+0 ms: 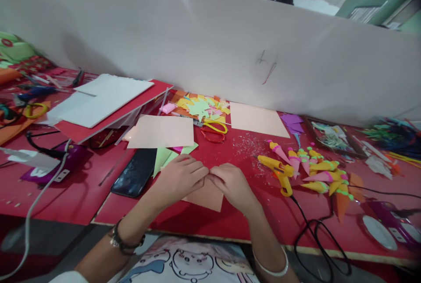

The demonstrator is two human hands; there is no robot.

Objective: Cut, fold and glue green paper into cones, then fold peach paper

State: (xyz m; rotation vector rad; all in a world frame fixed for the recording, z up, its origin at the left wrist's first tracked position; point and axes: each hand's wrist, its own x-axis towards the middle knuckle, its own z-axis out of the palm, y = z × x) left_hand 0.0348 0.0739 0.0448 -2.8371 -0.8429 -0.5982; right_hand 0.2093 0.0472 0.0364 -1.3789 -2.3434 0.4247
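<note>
My left hand (184, 175) and my right hand (232, 184) meet at the fingertips over the middle of the table's near part. Both are closed in a pinch on a sheet of peach paper (207, 197), whose lower part shows beneath them; the fingers cover its upper edge. Close to my left hand lie light green paper pieces (162, 158) and a black phone (135, 172). Another peach sheet (164, 132) lies just beyond. Right of my right hand, a yellow glue gun (279, 171) rests on the table.
Yellow-handled scissors (215, 126) and colourful paper scraps (200, 105) lie farther back, beside another peach sheet (258, 118). Several paper cones (324, 175) are piled at right. A black cord (315, 230) loops over the front edge. White boards (101, 99) are stacked at left.
</note>
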